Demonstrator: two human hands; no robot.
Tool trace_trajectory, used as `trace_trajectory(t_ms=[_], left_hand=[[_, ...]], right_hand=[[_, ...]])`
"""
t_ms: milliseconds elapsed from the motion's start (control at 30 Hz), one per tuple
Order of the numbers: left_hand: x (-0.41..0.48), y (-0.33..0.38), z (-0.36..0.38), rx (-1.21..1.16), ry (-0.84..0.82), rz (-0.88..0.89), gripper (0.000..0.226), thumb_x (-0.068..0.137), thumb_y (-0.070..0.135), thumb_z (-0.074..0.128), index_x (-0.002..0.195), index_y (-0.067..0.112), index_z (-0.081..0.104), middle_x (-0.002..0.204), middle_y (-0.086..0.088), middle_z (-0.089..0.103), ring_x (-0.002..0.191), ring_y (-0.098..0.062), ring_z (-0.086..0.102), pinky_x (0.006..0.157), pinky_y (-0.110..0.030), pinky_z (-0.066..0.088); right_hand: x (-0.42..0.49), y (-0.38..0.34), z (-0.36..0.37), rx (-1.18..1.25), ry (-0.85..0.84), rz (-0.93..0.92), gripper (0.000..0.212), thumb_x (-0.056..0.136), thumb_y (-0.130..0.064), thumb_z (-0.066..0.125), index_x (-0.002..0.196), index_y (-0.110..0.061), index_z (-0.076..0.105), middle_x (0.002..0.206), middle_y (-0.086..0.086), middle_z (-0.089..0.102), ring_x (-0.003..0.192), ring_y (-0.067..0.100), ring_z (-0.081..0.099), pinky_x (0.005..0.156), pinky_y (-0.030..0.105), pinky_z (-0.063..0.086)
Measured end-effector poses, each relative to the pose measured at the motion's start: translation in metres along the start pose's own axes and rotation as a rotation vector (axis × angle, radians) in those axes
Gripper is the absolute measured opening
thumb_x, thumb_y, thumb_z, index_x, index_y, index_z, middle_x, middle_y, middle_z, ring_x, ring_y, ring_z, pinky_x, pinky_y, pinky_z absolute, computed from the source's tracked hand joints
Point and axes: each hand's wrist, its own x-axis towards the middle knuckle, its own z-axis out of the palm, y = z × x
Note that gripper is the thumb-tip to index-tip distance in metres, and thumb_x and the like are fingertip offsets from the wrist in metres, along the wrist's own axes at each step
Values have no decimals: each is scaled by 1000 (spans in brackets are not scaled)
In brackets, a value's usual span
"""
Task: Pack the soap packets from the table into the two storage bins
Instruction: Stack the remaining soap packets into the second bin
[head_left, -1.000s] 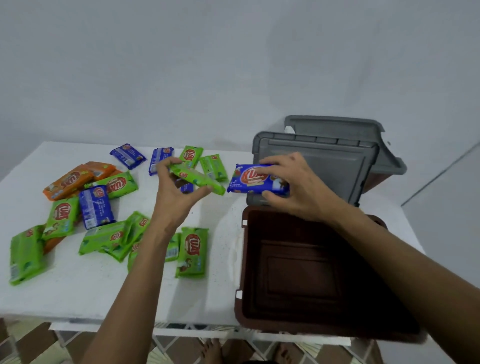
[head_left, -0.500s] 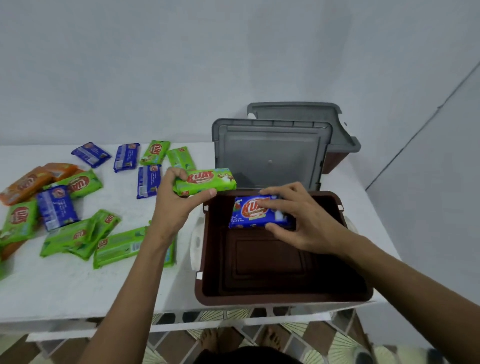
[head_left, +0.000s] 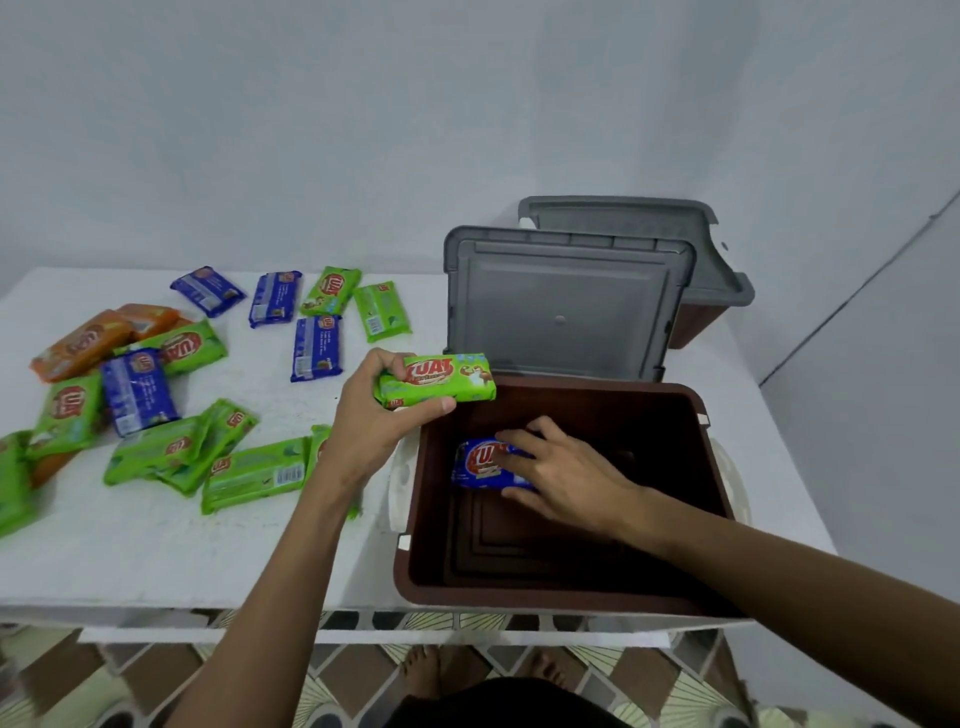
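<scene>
Right hand (head_left: 566, 478) holds blue packet (head_left: 475, 462) inside brown bin (head_left: 545, 596); left hand (head_left: 374, 421) grips green packet (head_left: 441, 382).

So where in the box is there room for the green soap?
The bin floor is bare between the blue packet and the near wall. The front strip of the table is bare too. Its left is crowded with packets.

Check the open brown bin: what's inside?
One blue soap packet low in the brown bin, held by the right hand, which covers its right end. Visible floor otherwise bare; the forearm hides the near right corner. Green packet in left hand is over the rim, not inside.
</scene>
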Motion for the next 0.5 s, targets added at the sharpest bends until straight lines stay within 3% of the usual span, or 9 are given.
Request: trace_trajectory(t_ms=[300,400,500], left_hand=[[0,0,-1,31,-16,-8,45,64,19,83,84,21,43,109,6,61,103,-10,65,73,-24,55],[0,0,0,55,-22,-1,45,67,12,83,85,19,43,112,4,61,101,-6,65,71,-20,53],[0,0,-2,77,-34,8,45,69,7,83,85,18,43,112,3,62,100,-5,66,70,-18,52]], right_hand=[[1,-10,11,-80,-93,100,46,65,-45,86,104,-24,74,115,-1,71,78,28,66,50,30,56],[3,-14,8,-141,-155,166,45,70,-49,80,109,-27,72,117,-1,70,71,28,67,59,34,54],[4,-15,6,-24,-218,181,48,95,-41,56,138,-20,50,144,11,45,103,35,63,82,43,53]])
